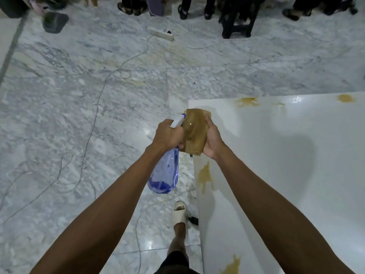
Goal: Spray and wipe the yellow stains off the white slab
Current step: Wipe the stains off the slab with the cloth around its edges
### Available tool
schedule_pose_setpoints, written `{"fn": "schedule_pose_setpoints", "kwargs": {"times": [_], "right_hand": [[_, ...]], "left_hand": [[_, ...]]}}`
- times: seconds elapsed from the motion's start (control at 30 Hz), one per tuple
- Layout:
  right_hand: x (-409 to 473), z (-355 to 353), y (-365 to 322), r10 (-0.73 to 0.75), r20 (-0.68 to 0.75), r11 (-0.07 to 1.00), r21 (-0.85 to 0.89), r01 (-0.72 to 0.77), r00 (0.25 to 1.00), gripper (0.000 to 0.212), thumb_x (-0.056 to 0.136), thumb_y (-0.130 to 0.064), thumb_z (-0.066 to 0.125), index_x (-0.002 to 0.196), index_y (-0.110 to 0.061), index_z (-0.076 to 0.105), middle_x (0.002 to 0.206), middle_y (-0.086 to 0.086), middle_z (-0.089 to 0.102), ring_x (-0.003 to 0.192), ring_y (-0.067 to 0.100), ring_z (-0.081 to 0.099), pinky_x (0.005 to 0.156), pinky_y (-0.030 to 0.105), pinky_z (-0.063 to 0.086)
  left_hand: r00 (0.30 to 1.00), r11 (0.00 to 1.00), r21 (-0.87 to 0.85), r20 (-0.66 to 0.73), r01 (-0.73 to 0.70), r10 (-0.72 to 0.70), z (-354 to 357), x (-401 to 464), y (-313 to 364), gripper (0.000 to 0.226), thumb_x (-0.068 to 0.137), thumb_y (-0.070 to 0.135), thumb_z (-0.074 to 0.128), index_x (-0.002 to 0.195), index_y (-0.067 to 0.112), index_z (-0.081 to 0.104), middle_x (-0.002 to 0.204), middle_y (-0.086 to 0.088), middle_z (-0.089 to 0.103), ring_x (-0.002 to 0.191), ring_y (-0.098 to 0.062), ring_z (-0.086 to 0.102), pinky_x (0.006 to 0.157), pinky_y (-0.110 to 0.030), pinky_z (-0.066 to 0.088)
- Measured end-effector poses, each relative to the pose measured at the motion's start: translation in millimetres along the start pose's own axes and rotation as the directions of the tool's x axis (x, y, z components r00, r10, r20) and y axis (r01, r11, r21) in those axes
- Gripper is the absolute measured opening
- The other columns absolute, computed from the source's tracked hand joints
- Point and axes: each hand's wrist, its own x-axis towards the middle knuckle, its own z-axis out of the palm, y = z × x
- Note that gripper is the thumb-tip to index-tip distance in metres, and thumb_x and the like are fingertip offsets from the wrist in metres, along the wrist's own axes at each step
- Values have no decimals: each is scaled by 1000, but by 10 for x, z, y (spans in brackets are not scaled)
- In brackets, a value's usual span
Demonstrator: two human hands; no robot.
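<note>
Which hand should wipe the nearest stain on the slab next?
Right. The right hand already holds the cloth and is over the slab's left edge, with the nearest stain just below it. The left hand grips the spray bottle out over the floor.

A grey-veined marble floor (79,95) carries a white power strip (161,34) near its far edge, with thin cables (94,119) trailing toward the near side. A dark stool (237,22) and several people's sandalled feet (290,13) line the far edge.
</note>
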Motion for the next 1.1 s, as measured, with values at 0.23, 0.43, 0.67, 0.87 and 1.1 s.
{"fn": "schedule_pose_setpoints", "kwargs": {"times": [0.23,0.43,0.67,0.87,1.1], "right_hand": [[253,-115,-191,-25,-134,996,-87,14,991,81,92,-72,43,142,-10,51,134,16,63,123,32,62,109,53,44],[956,115,-823,-614,120,118,-963,241,780,53,102,-57,26,139,-29,52,137,-2,60,125,20,56,98,35,41],[1839,-425,-313,-303,150,-563,-825,-50,941,57,105,-55,15,158,-40,1,168,-1,-9,154,31,-11,118,62,-9],[1703,-432,-275,-350,181,-557,-829,-49,919,61,106,-50,21,160,-26,6,169,3,-1,155,31,-6,119,61,-9],[1231,-552,-13,-282,190,-579,-815,-9,940,53,107,-48,20,158,-38,10,169,-2,-4,154,29,-9,120,57,-9]], "left_hand": [[998,999,22,50,27,-28,70,303,22,22,91,12,52,72,5,59,71,-14,62,44,-20,61,57,-32,53],[999,998,-51,22,30,-29,32,677,-51,18,89,14,54,78,3,64,75,-17,60,42,-17,61,62,-46,59],[1000,1000,6,-1,17,-17,6,826,-379,34,96,17,55,85,-14,61,80,-34,63,41,-16,63,68,-61,59],[999,999,30,21,34,-35,-24,703,-558,35,95,17,53,89,-17,60,90,-39,64,37,-17,61,68,-60,58],[999,999,23,16,42,-43,42,437,-698,32,95,15,53,91,-15,63,87,-33,70,38,-18,59,68,-58,59]]}}
